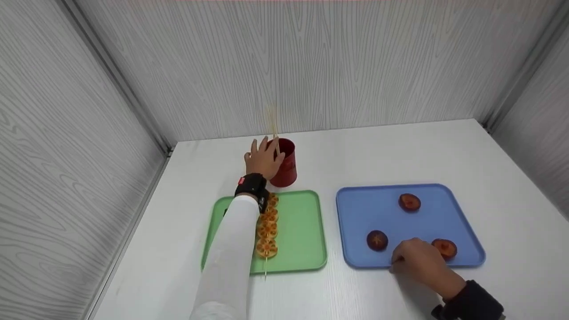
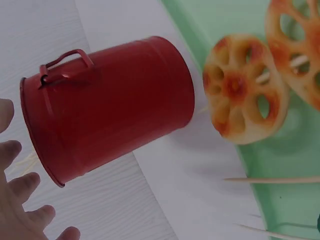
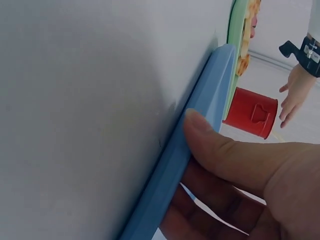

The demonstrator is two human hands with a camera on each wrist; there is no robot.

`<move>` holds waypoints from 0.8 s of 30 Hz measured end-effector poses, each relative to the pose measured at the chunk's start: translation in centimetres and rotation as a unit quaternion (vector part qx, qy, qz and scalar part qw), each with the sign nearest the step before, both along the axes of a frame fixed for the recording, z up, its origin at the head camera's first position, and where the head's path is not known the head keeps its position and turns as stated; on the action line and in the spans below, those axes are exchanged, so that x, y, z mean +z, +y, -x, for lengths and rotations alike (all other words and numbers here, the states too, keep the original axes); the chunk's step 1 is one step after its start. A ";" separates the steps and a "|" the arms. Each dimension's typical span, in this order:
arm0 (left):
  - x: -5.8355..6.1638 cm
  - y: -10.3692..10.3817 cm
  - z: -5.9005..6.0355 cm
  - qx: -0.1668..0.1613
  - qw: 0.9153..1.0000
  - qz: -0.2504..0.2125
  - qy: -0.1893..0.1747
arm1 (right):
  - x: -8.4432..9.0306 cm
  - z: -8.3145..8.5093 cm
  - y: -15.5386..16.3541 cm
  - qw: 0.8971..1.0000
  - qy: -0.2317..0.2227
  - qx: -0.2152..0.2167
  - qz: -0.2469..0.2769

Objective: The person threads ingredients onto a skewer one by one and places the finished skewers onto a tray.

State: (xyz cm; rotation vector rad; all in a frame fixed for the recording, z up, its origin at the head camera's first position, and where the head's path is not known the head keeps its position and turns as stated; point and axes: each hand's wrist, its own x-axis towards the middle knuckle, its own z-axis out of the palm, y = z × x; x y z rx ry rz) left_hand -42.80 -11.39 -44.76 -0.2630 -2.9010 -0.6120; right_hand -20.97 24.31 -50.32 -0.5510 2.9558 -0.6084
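My left hand (image 1: 263, 153) reaches over the rim of a small red bucket (image 1: 286, 163) that holds thin wooden skewers (image 1: 274, 133); its fingers (image 2: 25, 210) are spread and loose beside the bucket (image 2: 110, 105), gripping nothing that I can see. My right hand (image 1: 402, 258) holds the near edge of the blue tray (image 1: 355, 213), thumb (image 3: 220, 145) pressed on the rim (image 3: 190, 140) and fingers curled on its other side. Three dark mushroom caps lie on that tray (image 1: 409, 202), (image 1: 377, 240), (image 1: 444, 248), the last one right by my knuckles.
A green tray (image 1: 298, 231) sits left of the blue one, carrying a skewer of several orange lotus root slices (image 1: 266, 231) under my left forearm. Loose skewers (image 2: 270, 179) lie near a slice (image 2: 242, 95). Grey walls close in the white table on three sides.
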 end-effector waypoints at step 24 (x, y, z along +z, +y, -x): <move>-0.5 1.4 2.3 0.005 0.992 -0.024 -0.121 | -0.9 -0.3 0.5 1.000 0.017 -0.004 0.006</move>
